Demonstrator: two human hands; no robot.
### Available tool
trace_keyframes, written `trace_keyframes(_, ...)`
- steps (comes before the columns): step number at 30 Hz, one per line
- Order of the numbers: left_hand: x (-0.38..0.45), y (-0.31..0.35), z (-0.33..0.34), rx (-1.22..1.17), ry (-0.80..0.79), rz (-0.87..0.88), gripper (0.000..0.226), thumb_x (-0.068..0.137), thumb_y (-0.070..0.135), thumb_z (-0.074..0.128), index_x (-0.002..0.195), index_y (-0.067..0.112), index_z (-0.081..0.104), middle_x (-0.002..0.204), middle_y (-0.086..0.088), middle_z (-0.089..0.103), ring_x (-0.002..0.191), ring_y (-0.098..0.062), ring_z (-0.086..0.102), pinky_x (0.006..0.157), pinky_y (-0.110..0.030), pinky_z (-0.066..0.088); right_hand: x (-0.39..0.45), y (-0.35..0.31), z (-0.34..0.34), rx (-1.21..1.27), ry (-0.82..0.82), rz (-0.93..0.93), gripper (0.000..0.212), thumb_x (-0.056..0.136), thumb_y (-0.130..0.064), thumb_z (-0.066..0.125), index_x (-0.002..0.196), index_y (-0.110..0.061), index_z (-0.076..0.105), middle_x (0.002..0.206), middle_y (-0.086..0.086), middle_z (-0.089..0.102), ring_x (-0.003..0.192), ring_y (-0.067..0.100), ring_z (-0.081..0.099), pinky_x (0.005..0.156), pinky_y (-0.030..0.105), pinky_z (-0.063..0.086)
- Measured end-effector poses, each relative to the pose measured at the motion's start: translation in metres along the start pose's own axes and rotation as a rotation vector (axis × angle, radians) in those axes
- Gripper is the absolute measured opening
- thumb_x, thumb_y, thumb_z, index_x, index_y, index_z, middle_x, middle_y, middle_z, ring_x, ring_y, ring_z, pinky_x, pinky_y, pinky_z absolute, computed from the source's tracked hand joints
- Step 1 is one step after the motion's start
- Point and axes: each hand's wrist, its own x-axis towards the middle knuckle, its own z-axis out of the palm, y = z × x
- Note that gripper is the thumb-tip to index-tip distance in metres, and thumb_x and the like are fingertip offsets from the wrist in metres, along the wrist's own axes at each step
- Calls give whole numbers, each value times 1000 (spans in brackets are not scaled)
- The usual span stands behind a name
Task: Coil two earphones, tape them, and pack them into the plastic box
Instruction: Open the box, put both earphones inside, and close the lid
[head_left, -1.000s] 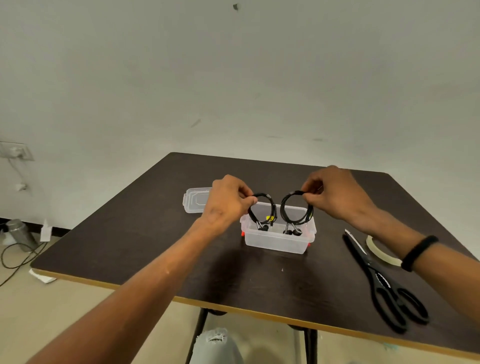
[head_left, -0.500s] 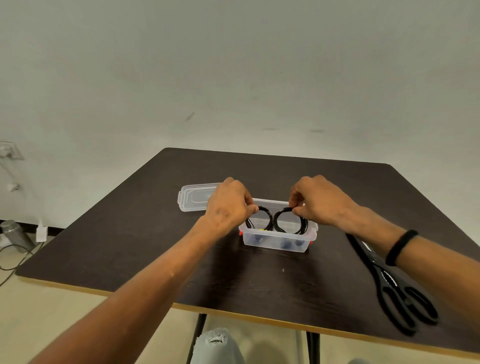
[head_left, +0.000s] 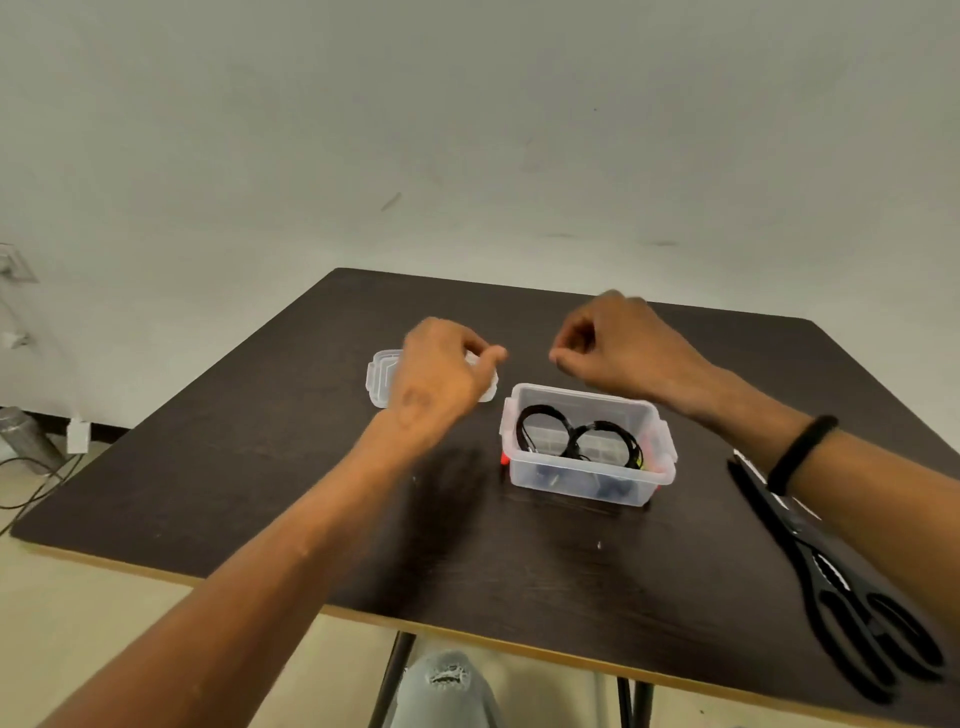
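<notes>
Dark table, plastic box holding two coiled earphones

Clear glossy plastic box, matt table
</notes>
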Motion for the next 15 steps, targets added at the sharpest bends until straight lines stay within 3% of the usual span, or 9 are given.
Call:
trace_keyframes(2, 17, -33, -17, 138, 66, -161, 38, 99, 42, 62, 100, 8, 80, 104, -14, 79, 100, -30, 72, 93, -36, 54, 23, -10, 11, 91, 41, 11, 11, 93, -25, 73, 93, -17, 81, 86, -5, 75, 79, 1, 67, 62, 13, 47)
trace_keyframes(5, 29, -76, -37, 268, 18, -404, 52, 96, 49, 61, 102, -1, 72, 111, -25, 73, 105, -43, 67, 94, -46, 54, 60, -18, 35, 83, -74, 74, 17, 91, -30, 76, 92, -14, 81, 90, -2, 77, 78, 5, 68, 59, 19, 47)
trace_keyframes(7, 30, -95, -45, 197, -44, -487, 53, 94, 51, 66, 111, 1, 71, 114, -21, 72, 105, -40, 69, 93, -43, 55, 80, -21, 51, 42, -155, 110, 26, 92, -34, 75, 89, -9, 81, 89, 4, 78, 74, 10, 69, 58, 24, 49)
trace_keyframes(9, 32, -107, -49, 120, -77, -531, 50, 92, 51, 69, 106, 3, 71, 101, -17, 75, 83, -31, 75, 87, -38, 61, 94, -21, 65, 32, -187, 163, 32, 94, -31, 72, 90, 0, 79, 85, 14, 80, 68, 18, 73, 59, 25, 54)
trace_keyframes(11, 34, -112, -48, 83, -79, -552, 45, 90, 49, 72, 98, 4, 74, 86, -12, 76, 65, -24, 74, 81, -36, 64, 102, -19, 74, 44, -209, 228, 27, 95, -24, 70, 92, 1, 77, 80, 15, 79, 63, 18, 76, 51, 21, 56)
trace_keyframes(13, 36, -114, -45, 64, -64, -561, 39, 89, 46, 74, 93, 7, 77, 80, -10, 77, 62, -23, 73, 82, -38, 64, 106, -19, 79, 115, -224, 289, 19, 95, -18, 72, 94, 1, 75, 77, 12, 78, 62, 16, 77, 46, 20, 56)
trace_keyframes(15, 35, -113, -44, 24, -61, -569, 36, 89, 43, 75, 91, 7, 79, 82, -11, 78, 70, -26, 75, 85, -39, 64, 108, -21, 83, 274, -251, 358, 21, 97, -18, 73, 97, 3, 74, 83, 15, 80, 75, 23, 80, 55, 26, 62)
